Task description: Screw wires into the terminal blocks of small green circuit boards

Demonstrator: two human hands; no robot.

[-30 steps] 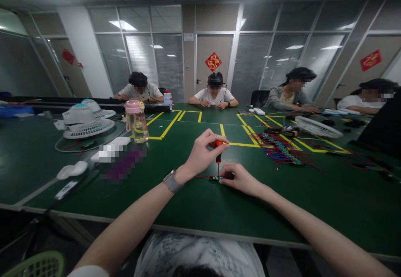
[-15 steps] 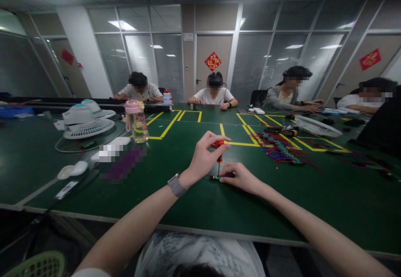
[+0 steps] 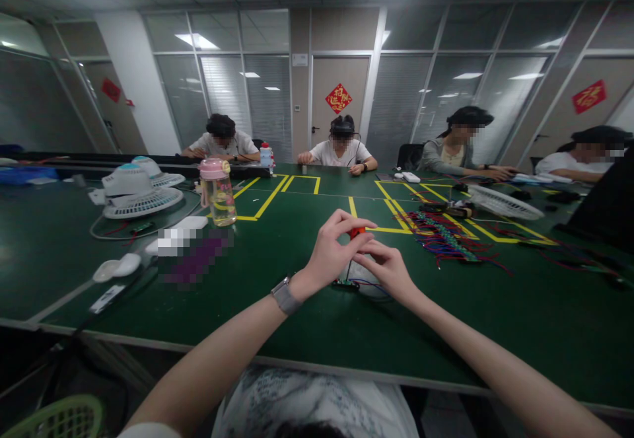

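An orange-handled screwdriver (image 3: 356,232) stands nearly upright, its thin shaft reaching down to a small green circuit board (image 3: 345,284) on the green table. My left hand (image 3: 333,250) is wrapped round the handle from the left. My right hand (image 3: 389,267) is closed at the screwdriver from the right, its fingertips by the lower handle, partly hidden behind my left fingers. Beside the board, under my right hand, lies a pale roundish piece (image 3: 365,279) with blue and red wires over it.
Right of my hands lies a row of wired green boards (image 3: 448,236). A pink-lidded bottle (image 3: 218,193) and white fan parts (image 3: 142,201) stand left. Several people sit across the table, one person (image 3: 341,150) straight ahead. Yellow tape (image 3: 271,197) marks the table.
My right hand has left the circuit board and risen to the screwdriver. The pale piece and wires beside the board now show. My left hand has stayed on the handle, shifting slightly right.
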